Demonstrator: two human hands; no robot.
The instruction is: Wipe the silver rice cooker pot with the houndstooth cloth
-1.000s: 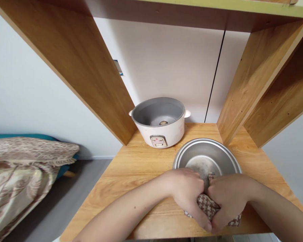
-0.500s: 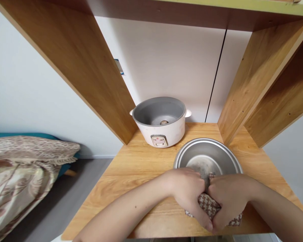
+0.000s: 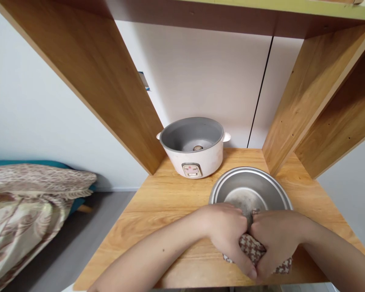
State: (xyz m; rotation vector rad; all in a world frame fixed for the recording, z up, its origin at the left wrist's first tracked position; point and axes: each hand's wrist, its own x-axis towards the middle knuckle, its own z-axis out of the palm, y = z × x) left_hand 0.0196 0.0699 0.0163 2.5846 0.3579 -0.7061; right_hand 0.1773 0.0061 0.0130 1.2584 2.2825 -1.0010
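Two bare hands meet at the near side of a metal pot (image 3: pixel 246 194), which sits upright on the wooden table (image 3: pixel 170 202), close to the front edge and just in front of a white rice cooker (image 3: pixel 205 160) with no lid on. Between them is a checked cloth (image 3: pixel 252 248), bunched at the near rim, with one corner poking up inside the pot and loose folds hanging below the hands. The left hand (image 3: pixel 226 227) has its fingers curled closed on the cloth, thumb slanting down across it; the right hand (image 3: pixel 278 235) mirrors that grip, and the two thumb tips come together in front (the other fingertips are hidden, so I cannot tell how hard they press). To do this well, the cloth should lie snug between skin and metal, with both hands bearing evenly so the pot stays flat. Any push is best aimed down or inward, since the table's front edge is near, and the loose folds are better gathered up than left dangling.
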